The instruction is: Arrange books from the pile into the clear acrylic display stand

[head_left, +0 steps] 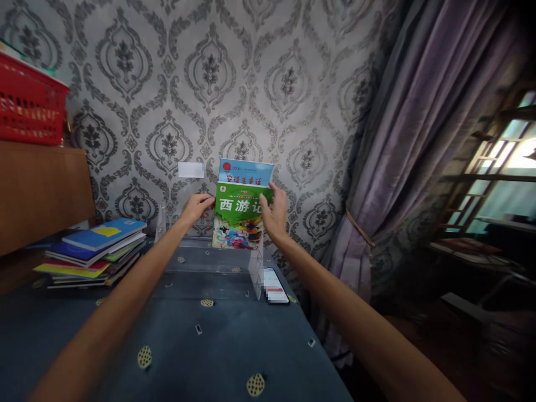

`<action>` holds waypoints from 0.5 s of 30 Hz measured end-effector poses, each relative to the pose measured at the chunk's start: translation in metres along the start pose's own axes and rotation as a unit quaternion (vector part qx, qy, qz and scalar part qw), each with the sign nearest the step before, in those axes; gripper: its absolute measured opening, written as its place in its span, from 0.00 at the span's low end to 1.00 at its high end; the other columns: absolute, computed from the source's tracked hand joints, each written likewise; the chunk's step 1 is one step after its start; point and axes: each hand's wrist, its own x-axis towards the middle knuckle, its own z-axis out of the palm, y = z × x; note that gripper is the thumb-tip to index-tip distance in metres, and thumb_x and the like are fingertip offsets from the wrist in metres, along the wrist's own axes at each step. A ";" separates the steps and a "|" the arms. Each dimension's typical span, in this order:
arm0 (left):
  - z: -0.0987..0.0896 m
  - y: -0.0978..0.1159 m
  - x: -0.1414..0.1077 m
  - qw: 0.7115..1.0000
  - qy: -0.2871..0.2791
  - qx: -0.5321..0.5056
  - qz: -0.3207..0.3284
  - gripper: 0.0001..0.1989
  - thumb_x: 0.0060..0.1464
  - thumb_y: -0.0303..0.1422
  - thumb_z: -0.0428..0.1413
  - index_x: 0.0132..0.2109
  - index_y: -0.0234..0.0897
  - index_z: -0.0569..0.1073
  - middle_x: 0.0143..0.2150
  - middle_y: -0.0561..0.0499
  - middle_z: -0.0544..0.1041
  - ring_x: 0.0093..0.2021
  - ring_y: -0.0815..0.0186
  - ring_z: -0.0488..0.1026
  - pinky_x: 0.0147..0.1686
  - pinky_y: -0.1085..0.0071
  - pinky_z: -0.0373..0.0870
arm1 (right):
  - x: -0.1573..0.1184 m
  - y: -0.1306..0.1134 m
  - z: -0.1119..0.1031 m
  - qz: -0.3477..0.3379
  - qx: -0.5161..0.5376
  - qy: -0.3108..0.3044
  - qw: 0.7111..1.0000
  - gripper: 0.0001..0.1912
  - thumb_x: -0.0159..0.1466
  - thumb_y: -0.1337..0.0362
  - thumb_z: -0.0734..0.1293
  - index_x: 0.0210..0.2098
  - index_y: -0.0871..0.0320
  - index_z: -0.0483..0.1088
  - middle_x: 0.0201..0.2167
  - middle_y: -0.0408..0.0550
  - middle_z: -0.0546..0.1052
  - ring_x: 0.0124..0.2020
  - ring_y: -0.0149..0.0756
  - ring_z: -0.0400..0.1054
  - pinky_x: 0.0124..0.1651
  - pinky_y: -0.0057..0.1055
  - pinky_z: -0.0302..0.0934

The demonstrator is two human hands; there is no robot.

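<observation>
- Green book [237,218] stood upright in the right fingers, its front overlapping the lower part of a blue book [247,168] behind.
- From where I stood, the step in hand looked like steadying the pair above the back of the desk [201,357].
- The right hand [275,215] had its thumb across the green cover, other fingers behind the right edge, parted by little more than the books.
- The left hand [195,209] was half curled beside the opposite edge; I couldn't tell whether it touched.
- Any shift, I judged, called for level support and a firm right pinch.
- Below the right fingers were a clear panel [256,273] and a phone [278,290].
</observation>
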 end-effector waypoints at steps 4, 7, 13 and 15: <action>-0.007 0.001 0.005 0.999 -0.039 -0.009 -0.001 0.16 0.46 0.44 0.56 0.32 0.34 0.77 0.26 0.50 0.75 0.33 0.60 0.74 0.19 0.75 0.66 | 0.008 0.002 -0.003 -0.001 -0.010 -0.004 1.000 0.20 0.66 0.57 0.62 0.54 0.56 0.69 0.49 0.55 0.70 0.53 0.46 0.65 0.58 0.46 0.61; -0.010 0.001 0.008 0.998 -0.058 -0.010 0.000 0.16 0.45 0.44 0.57 0.34 0.34 0.78 0.28 0.48 0.78 0.35 0.58 0.76 0.20 0.74 0.66 | 0.012 0.003 -0.005 0.001 -0.026 -0.021 0.999 0.18 0.65 0.55 0.64 0.51 0.55 0.71 0.45 0.53 0.70 0.49 0.45 0.65 0.56 0.45 0.62; -0.007 -0.003 0.008 0.998 -0.066 0.008 0.007 0.14 0.45 0.40 0.56 0.34 0.34 0.78 0.29 0.48 0.80 0.34 0.59 0.77 0.20 0.75 0.66 | 0.014 -0.003 -0.010 -0.017 -0.051 -0.031 0.998 0.14 0.65 0.54 0.65 0.46 0.56 0.71 0.44 0.53 0.71 0.48 0.46 0.65 0.55 0.45 0.61; -0.003 -0.005 0.007 0.998 -0.058 0.020 0.015 0.13 0.44 0.39 0.56 0.33 0.34 0.78 0.29 0.50 0.80 0.32 0.61 0.77 0.19 0.77 0.65 | 0.013 -0.005 -0.011 -0.035 -0.053 -0.026 0.998 0.13 0.65 0.55 0.64 0.44 0.55 0.70 0.43 0.52 0.72 0.48 0.46 0.65 0.55 0.44 0.60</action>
